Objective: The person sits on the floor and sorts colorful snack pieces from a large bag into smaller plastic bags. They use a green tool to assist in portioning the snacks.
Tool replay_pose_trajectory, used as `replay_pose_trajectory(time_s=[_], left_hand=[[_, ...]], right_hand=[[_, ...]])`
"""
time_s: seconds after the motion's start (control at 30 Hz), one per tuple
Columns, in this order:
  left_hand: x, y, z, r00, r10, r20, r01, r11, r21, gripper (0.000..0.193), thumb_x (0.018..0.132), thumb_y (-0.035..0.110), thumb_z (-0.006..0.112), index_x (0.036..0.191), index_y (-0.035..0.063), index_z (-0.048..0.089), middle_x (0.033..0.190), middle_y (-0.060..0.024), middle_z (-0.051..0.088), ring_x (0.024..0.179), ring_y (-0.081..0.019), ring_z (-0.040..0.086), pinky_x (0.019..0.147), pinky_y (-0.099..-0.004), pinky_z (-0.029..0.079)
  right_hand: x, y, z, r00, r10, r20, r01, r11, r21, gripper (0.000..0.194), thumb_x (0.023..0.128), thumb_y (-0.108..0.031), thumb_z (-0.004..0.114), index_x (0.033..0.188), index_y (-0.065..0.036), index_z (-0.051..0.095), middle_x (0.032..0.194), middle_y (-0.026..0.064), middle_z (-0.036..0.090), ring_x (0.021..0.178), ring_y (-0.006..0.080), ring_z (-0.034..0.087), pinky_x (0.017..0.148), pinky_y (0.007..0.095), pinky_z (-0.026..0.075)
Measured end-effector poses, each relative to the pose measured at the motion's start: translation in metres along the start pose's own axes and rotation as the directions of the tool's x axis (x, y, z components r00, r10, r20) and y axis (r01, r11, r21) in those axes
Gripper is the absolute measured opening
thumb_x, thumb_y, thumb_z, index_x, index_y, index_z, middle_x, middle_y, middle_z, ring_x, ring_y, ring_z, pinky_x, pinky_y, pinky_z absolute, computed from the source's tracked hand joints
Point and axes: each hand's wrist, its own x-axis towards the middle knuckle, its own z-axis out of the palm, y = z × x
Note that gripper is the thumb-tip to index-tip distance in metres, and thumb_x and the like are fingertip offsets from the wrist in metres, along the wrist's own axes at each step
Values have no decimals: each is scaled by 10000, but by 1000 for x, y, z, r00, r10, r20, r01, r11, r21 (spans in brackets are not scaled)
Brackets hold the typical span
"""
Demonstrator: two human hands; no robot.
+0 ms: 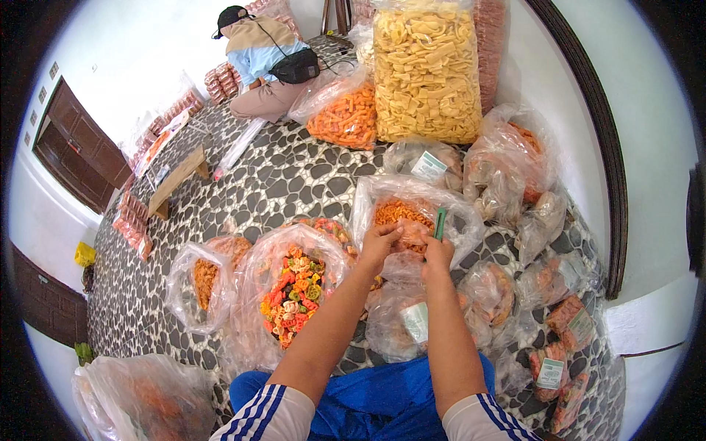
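Note:
My left hand pinches one side of a small clear plastic bag with orange contents. My right hand grips a slim green-handled tool, possibly a cutter, which points upward; its fingertips also meet the small bag's other side. Both hands are over a large open plastic bag of small orange snack pieces. To the left of my left forearm stands an open bag of multicoloured flower- and wheel-shaped snacks. Beneath my forearms lies a clear bag with a label.
Left are an open bag of orange-brown snacks and a big plastic sack. Ahead stand a tall bag of yellow chips and a bag of orange sticks. Labelled packs lie right. A person sits beyond, near a wooden bench.

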Motion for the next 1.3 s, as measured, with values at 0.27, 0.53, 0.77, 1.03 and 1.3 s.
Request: replay_pose_trajectory(time_s=[0.27,0.53,0.77,1.03,1.3], left_hand=[[5,1,-7,997,-74,18,72,995,61,188,919,176,732,965,-6,731,747,-34,647,639,-124,613,592,-299,570],[4,5,-14,999,-30,38,24,989,145,165,924,125,717,966,-35,720,800,-57,676,653,-125,619,639,-290,576],[10,-6,-21,997,44,57,-47,997,55,150,938,109,698,990,-32,693,839,-64,685,690,-136,637,684,-298,582],[10,-5,-25,998,4,58,5,987,-159,314,913,21,685,1192,-16,545,913,-93,659,821,-187,670,785,-338,601],[17,-13,-25,995,-80,66,91,980,-178,265,892,7,700,1133,-37,599,964,-102,660,880,-214,664,821,-334,593]], right_hand=[[23,24,5,980,-195,-48,184,968,-170,314,862,-241,760,749,34,661,651,104,632,587,226,583,588,407,433],[5,8,4,993,-120,-1,120,991,-64,306,900,-215,743,733,23,645,628,44,594,561,141,531,544,326,406],[2,4,5,996,-92,18,92,996,-12,285,923,-195,718,748,-8,594,619,18,537,549,131,470,522,339,381],[11,17,7,978,-208,9,208,968,-141,264,923,-187,714,783,5,598,669,41,551,618,156,496,585,353,409],[8,21,10,959,-269,88,277,956,-96,228,913,-179,716,852,22,627,714,55,582,656,168,504,631,355,433]])
